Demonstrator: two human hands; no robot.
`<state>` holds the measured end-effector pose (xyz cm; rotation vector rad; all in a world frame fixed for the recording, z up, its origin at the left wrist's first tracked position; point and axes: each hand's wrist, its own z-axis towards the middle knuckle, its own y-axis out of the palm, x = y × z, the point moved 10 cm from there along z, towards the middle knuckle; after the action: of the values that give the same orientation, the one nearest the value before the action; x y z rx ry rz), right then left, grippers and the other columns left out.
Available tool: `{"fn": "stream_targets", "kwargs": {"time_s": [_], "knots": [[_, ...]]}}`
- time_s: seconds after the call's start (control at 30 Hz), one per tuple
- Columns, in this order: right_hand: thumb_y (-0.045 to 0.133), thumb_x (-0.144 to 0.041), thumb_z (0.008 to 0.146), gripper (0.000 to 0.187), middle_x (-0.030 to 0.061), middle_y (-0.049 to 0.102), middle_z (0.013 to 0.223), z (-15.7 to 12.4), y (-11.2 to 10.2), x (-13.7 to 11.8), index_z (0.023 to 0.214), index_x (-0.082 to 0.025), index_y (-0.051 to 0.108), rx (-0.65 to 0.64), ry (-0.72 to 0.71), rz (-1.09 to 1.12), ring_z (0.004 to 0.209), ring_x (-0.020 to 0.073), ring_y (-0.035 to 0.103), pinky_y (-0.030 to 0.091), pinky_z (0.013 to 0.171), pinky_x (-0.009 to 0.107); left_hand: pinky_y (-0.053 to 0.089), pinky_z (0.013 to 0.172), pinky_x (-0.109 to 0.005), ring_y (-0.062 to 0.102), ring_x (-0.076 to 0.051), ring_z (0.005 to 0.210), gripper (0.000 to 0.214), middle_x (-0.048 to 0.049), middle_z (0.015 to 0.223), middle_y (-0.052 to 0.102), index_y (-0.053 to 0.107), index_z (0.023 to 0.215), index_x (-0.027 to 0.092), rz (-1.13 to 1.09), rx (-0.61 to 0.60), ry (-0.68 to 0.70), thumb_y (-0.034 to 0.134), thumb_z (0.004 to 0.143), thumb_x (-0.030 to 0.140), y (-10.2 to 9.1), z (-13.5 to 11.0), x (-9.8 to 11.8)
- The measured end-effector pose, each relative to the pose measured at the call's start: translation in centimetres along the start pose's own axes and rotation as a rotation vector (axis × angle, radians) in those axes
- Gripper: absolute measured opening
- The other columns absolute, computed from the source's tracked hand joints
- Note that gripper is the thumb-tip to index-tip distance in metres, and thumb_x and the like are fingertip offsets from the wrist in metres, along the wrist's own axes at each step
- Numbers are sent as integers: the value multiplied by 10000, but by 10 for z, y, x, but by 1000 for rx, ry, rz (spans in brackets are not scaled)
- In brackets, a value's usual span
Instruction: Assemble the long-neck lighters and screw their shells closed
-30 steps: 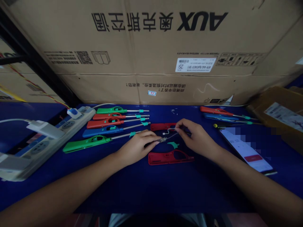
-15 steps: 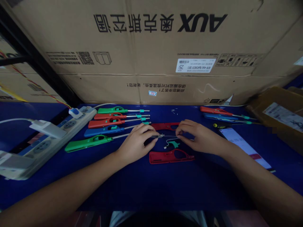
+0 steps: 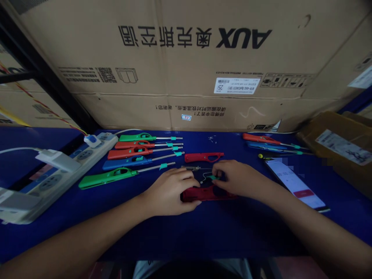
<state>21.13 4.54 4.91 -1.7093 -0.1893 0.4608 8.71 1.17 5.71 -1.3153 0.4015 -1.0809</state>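
My left hand (image 3: 174,192) is closed round the left end of a red lighter casing half (image 3: 209,193), which lies near the middle of the blue table. My right hand (image 3: 235,176) is closed at the small green trigger piece (image 3: 213,177), its fingertips hiding part of it. From that piece a thin white wire curls to the left. Just behind the hands lies the metal lighter insert (image 3: 191,168) with its thin rod, touched by neither hand. Farther back rests the other red casing half (image 3: 203,156), with a loop-shaped opening at its right end.
Several long-necked lighters, among them a green one (image 3: 109,177), lie in a row at the left beside a power strip (image 3: 58,174). At the right are a red lighter (image 3: 261,138), a screwdriver (image 3: 260,155), a phone (image 3: 296,184) and a brown box (image 3: 340,139). A large carton (image 3: 174,85) stands behind.
The metal insert has been let go onto the table. My left hand has moved nearer and taken the red casing half; my right hand has moved to the green trigger piece.
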Motion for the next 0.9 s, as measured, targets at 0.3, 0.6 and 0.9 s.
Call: {"fn": "stream_targets", "kwargs": {"time_s": [0.3,0.6,0.9], "knots": [[625,-167,771,146,18,726,889,-11,-28,39,891,-227,683,126,13,88,728,165,644,462,649,273,536,827,-368,666,-214,890,316,-15,915,695,713,1029,241,-5,2,46,728,817,475,-6,-2,2],[574,-190,875,131,71,708,999,-2,-24,66,942,-212,685,230,125,-49,841,215,671,485,710,319,506,846,-385,597,-205,906,143,-41,965,685,723,1000,218,65,240,-88,587,958,238,-31,-2,-39],[558,-252,994,245,57,628,1236,-8,4,-25,1215,-263,661,81,-387,192,1068,190,660,526,959,336,486,925,-436,585,-240,1032,208,-48,1107,673,701,1154,248,90,169,-119,640,959,282,-17,0,-43]]}}
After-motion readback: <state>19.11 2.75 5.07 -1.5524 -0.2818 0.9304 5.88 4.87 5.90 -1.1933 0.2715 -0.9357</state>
